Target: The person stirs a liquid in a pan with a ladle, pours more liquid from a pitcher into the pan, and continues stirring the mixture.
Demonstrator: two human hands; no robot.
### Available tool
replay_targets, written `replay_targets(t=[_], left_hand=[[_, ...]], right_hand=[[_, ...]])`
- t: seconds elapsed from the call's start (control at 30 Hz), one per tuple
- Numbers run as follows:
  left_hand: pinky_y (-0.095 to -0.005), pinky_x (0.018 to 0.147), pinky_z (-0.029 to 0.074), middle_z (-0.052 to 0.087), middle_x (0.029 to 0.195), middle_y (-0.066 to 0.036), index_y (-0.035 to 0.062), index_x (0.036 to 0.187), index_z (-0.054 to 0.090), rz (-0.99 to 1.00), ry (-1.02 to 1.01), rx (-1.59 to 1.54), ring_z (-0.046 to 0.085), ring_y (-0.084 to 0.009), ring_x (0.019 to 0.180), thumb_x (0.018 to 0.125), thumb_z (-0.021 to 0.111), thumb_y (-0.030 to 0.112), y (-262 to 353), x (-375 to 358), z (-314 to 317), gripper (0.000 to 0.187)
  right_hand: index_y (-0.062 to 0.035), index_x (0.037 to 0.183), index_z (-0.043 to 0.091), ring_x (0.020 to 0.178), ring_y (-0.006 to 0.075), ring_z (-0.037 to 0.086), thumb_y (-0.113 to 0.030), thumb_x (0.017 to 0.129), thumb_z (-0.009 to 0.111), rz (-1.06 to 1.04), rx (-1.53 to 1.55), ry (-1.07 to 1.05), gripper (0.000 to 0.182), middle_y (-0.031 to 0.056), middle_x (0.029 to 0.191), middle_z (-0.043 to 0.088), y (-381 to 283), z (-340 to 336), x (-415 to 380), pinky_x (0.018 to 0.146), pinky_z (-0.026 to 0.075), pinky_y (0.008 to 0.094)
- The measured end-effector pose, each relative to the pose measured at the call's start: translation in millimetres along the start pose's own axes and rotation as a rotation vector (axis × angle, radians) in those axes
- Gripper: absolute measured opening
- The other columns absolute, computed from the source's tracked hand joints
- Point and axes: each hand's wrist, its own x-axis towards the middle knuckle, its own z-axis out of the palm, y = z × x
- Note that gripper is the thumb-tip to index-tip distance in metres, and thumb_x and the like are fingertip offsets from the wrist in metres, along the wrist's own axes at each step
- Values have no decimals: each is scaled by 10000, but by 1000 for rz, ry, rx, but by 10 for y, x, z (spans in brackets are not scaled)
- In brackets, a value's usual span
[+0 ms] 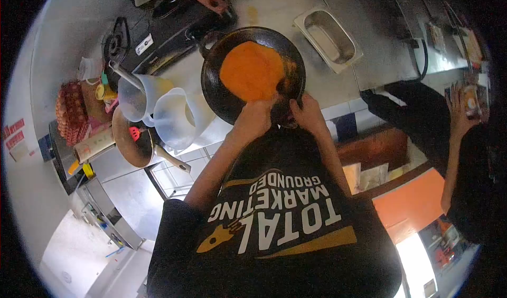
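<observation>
Both hands grip the near rim of the black pan [224, 94] — left hand [254, 117] and right hand [306, 113] closed on it. The pan rests on the steel counter [274, 7], holding an orange disc [252, 71].

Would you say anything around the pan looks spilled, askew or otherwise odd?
Nothing looks spilled. The orange round lies off-centre in the dark pan, toward its far side. Both hands, left and right, meet at the pan's near rim.
</observation>
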Motion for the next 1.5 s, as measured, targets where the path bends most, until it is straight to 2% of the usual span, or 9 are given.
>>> replay_targets(t=[0.17,0.5,0.8,0.93,1.0,1.13,1.33,1.4,1.5], left_hand=[[-508,762,498,632,852,-266,17,1178,595,68,214,-27,622,-437,851,820,501,11,-69,-31,136,370],[-497,809,502,624,911,-302,20,1204,585,28,43,-107,633,-440,895,816,474,-33,-342,-208,108,407],[-475,701,554,660,919,-243,56,1253,563,-156,63,151,664,-414,815,813,519,21,-380,200,171,444],[-447,623,571,659,889,-190,46,1214,572,-148,231,359,682,-355,714,833,527,66,-520,229,-89,384],[-438,609,568,648,925,-187,58,1268,538,-162,302,399,681,-346,708,829,522,56,-594,96,-224,439],[-434,599,559,630,975,-194,74,1343,494,-212,349,437,673,-348,709,818,510,32,-778,-97,-154,527],[-437,622,556,639,969,-163,50,1321,511,-166,223,362,675,-326,710,808,533,48,-428,-306,48,513],[-428,638,559,658,909,-148,25,1323,506,-167,82,352,678,-319,731,809,548,68,-406,-319,125,517],[-428,646,560,648,934,-161,2,1314,505,-58,215,236,678,-327,747,812,548,75,-268,-386,190,508]], right_hand=[[46,1149,514,1014,494,571,-171,900,562,76,109,-76,334,304,1054,617,-113,-81,-1,861,463,523],[1,1195,541,1062,489,556,-160,903,553,-27,93,-65,333,285,1076,618,202,-5,99,871,454,502],[21,1244,479,662,234,690,-131,950,526,9,29,-130,334,171,988,642,-173,-149,48,589,553,330],[25,1236,494,833,364,674,-158,939,545,75,-24,-136,353,216,1051,641,-259,-181,33,715,535,415],[26,1229,503,949,426,639,-179,934,552,-165,-105,-89,362,243,1082,633,223,-83,127,802,507,458],[34,1212,496,741,239,680,-149,967,517,-77,-16,-91,307,167,1005,645,390,-17,151,637,557,366],[29,1182,520,915,379,628,-179,944,543,-42,32,-124,316,232,1070,625,242,-76,152,767,505,428],[35,1178,505,728,229,687,-154,972,512,15,20,-156,279,163,1003,640,230,-95,144,593,564,348],[33,1172,519,727,233,687,-148,971,509,-223,-237,-70,270,165,994,645,206,-111,127,598,554,342]])
